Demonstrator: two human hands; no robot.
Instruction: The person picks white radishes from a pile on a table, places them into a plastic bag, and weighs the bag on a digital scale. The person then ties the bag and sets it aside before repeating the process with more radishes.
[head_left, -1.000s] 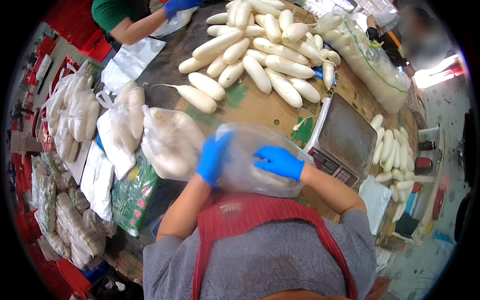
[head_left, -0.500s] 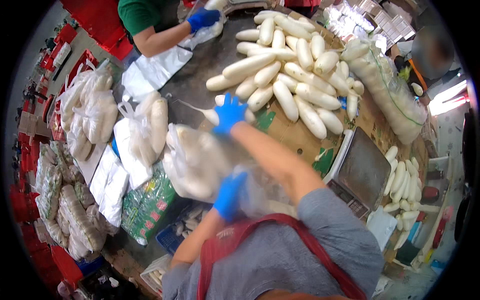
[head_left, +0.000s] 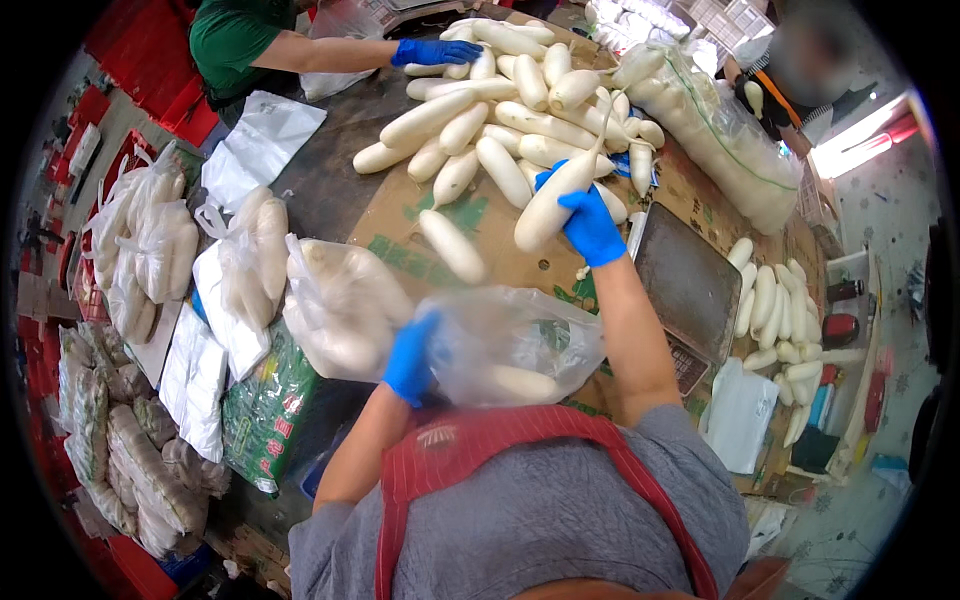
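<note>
My left hand (head_left: 412, 357), in a blue glove, grips the edge of a clear plastic bag (head_left: 515, 343) that has a white radish lying inside it. My right hand (head_left: 588, 226), also gloved in blue, holds a long white radish (head_left: 549, 205) lifted over the cardboard. Behind it lies a heap of loose white radishes (head_left: 500, 110). One single radish (head_left: 452, 246) lies apart on the cardboard between the heap and the bag.
A scale with a dark metal plate (head_left: 688, 285) stands right of my right arm. Filled radish bags (head_left: 340, 300) lie to the left. Another person's blue-gloved hand (head_left: 432, 51) reaches the heap from the far side. More radishes (head_left: 772, 310) lie beyond the scale.
My right hand reached out to the heap and has picked up a long radish. My left hand shifted along the bag and now holds its edge.
</note>
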